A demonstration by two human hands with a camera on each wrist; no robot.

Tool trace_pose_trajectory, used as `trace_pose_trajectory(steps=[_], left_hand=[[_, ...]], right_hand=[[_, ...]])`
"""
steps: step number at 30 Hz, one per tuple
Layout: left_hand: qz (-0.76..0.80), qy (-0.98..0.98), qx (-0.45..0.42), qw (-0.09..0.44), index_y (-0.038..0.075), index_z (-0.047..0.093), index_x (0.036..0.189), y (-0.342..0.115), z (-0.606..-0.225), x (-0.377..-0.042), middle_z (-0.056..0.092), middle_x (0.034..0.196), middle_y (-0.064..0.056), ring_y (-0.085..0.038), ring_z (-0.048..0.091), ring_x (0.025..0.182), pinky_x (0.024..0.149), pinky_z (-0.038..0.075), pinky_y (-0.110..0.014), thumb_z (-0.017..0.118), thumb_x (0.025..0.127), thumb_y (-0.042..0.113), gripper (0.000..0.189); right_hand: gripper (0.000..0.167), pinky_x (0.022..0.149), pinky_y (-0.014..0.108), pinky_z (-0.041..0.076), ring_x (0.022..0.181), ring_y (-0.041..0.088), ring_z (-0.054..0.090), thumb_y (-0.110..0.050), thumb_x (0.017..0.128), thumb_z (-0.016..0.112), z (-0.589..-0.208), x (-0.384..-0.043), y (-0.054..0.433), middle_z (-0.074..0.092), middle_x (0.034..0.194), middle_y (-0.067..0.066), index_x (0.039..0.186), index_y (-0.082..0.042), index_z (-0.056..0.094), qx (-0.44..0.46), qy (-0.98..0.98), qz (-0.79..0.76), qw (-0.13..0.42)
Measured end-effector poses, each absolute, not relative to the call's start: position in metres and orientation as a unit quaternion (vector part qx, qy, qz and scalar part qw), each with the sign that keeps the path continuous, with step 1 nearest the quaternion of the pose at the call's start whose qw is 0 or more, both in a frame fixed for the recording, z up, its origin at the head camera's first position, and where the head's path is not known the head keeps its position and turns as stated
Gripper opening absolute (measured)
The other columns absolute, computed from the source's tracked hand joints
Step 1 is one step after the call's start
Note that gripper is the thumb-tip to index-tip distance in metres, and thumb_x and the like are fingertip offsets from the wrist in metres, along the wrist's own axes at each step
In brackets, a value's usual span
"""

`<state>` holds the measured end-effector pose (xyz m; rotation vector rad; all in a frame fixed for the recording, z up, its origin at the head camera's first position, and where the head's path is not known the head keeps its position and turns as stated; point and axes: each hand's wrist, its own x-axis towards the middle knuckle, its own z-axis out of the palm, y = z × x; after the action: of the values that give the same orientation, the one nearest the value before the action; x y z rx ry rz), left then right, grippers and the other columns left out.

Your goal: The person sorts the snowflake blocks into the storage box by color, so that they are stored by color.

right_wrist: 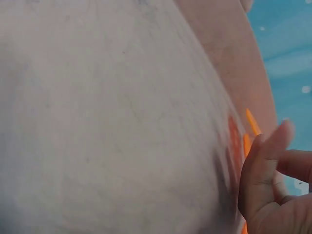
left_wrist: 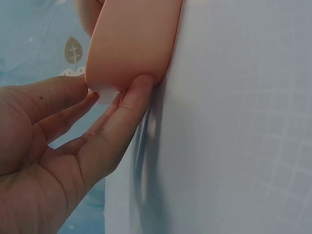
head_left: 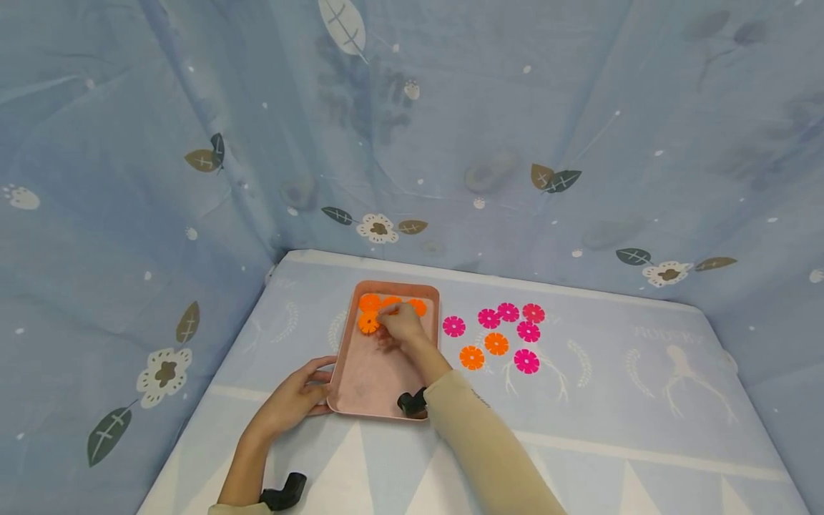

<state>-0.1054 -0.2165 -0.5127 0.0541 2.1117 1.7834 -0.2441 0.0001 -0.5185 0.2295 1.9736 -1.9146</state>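
Note:
A shallow pink tray (head_left: pixel 360 390) lies on the table. At its left side my left hand (head_left: pixel 292 400) has its fingers fairly straight against the outer wall; in the left wrist view the left hand (left_wrist: pixel 92 131) touches the tray corner (left_wrist: pixel 131 44). My right hand (head_left: pixel 402 325) reaches over the tray and pinches an orange notched disc (head_left: pixel 369 322) by its right edge. Other orange discs (head_left: pixel 370 302) lie along the tray's far end, partly covered by this hand. In the right wrist view a tilted orange disc (right_wrist: pixel 252 122) shows beside the right hand (right_wrist: pixel 265 180).
Right of the tray lie several loose notched discs: pink ones (head_left: pixel 453 326), a reddish one (head_left: pixel 533 313) and two orange ones (head_left: pixel 472 357). A patterned blue curtain (head_left: pixel 450 143) stands behind and beside the table (head_left: pixel 599 400). Each wrist wears a black camera mount (head_left: pixel 284 492).

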Motion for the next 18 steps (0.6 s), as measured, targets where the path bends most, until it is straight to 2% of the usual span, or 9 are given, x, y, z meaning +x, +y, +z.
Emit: trace_pose_trajectory(steps=[9,18], left_hand=[[0.635,0.748,0.018,0.192,0.002,0.038,0.151,-0.215,-0.510,-0.106,0.048,0.133,-0.030,-0.038,0.064,0.107,0.081,0.060,-0.040,0.054,0.101,0.001,0.052],[0.632,0.751,0.015,0.191,0.002,0.037,0.151,-0.216,-0.510,-0.105,0.048,0.132,-0.030,-0.036,0.064,0.106,0.080,0.060,-0.039,0.053,0.101,0.000,0.052]], right_hand=[[0.011,0.042,0.025,0.053,0.046,0.015,0.058,-0.004,0.098,0.063,-0.524,-0.240,-0.002,0.066,0.074,0.016,0.107,0.001,0.061,0.085,0.723,-0.663,0.175],[0.013,0.049,0.033,0.058,0.048,0.019,0.062,-0.008,0.099,0.062,-0.506,-0.236,0.005,0.069,0.082,0.018,0.109,0.000,0.060,0.044,0.764,-0.621,0.168]])
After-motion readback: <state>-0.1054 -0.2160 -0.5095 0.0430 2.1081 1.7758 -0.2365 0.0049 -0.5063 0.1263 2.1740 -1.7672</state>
